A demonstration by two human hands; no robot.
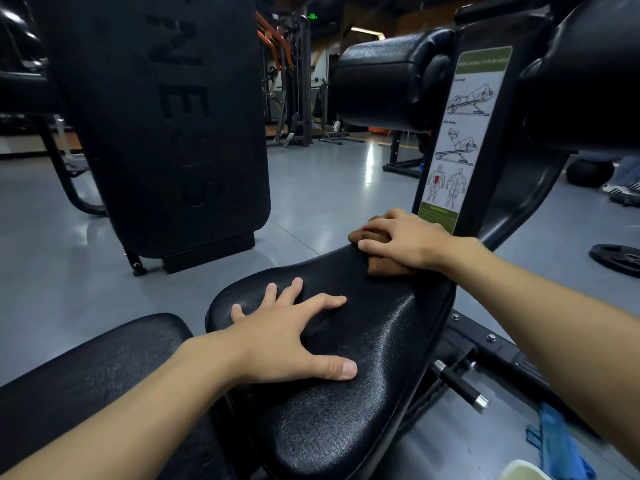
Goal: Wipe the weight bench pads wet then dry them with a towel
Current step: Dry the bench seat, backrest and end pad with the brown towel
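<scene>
A: What is the left hand doing?
B: The left hand (277, 341) lies palm down on the black seat pad (346, 403), near its middle. The grip is wide: the fingers are spread and almost straight, the thumb points to the side, and it holds nothing.
A: And the right hand?
B: The right hand (405, 240) is at the far, narrow end of the same surface, just in front of the upright post (502, 140) with the exercise label (464, 133). Its grip is closed around a brown cloth (384, 268): the fingers bend over the bunched cloth and press it on the pad. One part of the cloth shows beyond the fingertips, another under the palm.
A: Is the pad wet?
B: It shines, but I cannot tell if this is water.
A: Where is the towel?
B: A blue towel (557, 441) lies on the grey floor (311, 188) at the lower right, beside the bench frame (502, 351), well apart from both hands. The rim of a pale container (519, 467) is just beside it.
A: Other pads?
B: A second black pad (104, 368) lies just left of the seat pad, with a narrow gap between them. A black roller pad (384, 84) sits high on the post.
</scene>
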